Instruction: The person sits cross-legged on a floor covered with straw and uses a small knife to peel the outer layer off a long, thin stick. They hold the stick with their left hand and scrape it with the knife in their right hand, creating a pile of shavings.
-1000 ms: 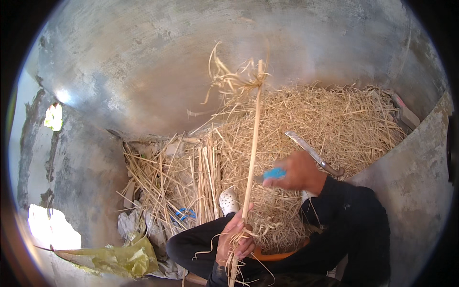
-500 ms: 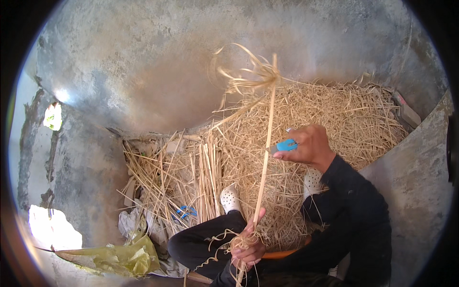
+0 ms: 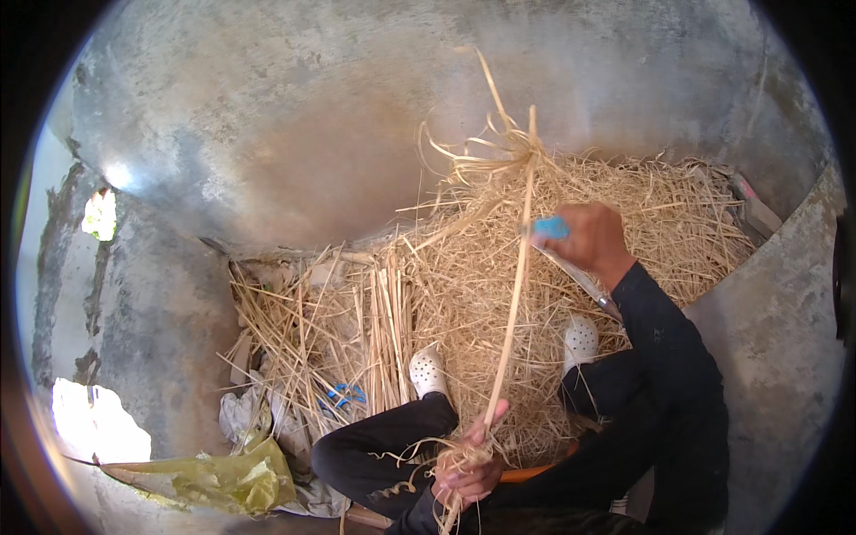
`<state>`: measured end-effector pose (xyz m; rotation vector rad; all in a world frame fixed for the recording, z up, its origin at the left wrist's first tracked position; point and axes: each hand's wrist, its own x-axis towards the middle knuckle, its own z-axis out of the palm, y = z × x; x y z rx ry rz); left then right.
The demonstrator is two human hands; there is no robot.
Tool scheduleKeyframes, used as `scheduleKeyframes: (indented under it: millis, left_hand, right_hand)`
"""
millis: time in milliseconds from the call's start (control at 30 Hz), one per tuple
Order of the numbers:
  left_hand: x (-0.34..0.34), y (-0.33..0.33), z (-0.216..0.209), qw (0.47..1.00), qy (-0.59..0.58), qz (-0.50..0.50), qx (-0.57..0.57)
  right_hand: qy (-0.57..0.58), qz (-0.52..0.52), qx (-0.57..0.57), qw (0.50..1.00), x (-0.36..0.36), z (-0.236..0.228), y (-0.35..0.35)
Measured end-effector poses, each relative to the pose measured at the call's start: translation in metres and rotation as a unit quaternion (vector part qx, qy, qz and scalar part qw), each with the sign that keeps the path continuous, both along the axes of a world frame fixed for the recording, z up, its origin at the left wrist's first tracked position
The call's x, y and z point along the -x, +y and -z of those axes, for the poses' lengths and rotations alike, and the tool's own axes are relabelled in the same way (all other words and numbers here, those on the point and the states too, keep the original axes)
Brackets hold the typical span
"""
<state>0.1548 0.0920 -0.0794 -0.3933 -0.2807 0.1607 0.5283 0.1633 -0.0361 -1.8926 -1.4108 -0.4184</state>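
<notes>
A long pale bamboo-like strip (image 3: 512,332) stands slanted before me, a tuft of curled shavings (image 3: 504,156) spreading near its far end. My left hand (image 3: 465,473) is closed round its near end, with thin curls of shaving over the fingers. My right hand (image 3: 590,239) is closed on a knife (image 3: 584,282), whose long light shaft and darker end stick out below the hand toward the forearm. A blue piece (image 3: 551,227) shows at the right fingers, against the strip below the tuft. Whether it wraps the knife or a finger, I cannot tell.
A deep heap of shavings (image 3: 660,209) lies against the concrete wall (image 3: 312,134). Left of my white clog (image 3: 427,373) are a row of upright strips (image 3: 390,312) and loose sticks (image 3: 294,325). A yellowish plastic sheet (image 3: 209,481) lies at the lower left.
My right hand has moved up and away along the strip with the knife. The strip's far end has swung slightly right, while my left hand keeps its hold at the near end.
</notes>
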Motion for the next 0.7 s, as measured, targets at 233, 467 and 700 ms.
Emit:
scheduleKeyframes:
  millis: [233, 467, 700]
  left_hand:
    - [-0.011, 0.016, -0.04, 0.955, 0.252, -0.002, -0.158]
    - [-0.011, 0.041, -0.076, 0.902, 0.35, -0.103, -0.231]
    - [-0.007, 0.038, -0.079, 0.911, 0.329, -0.096, -0.231]
  right_hand:
    - [0.441, -0.015, 0.164, 0.882, -0.039, 0.028, -0.008]
    - [0.263, -0.201, 0.086, 0.94, 0.072, 0.029, -0.012]
    - [0.059, -0.139, 0.06, 0.987, 0.091, 0.008, -0.019]
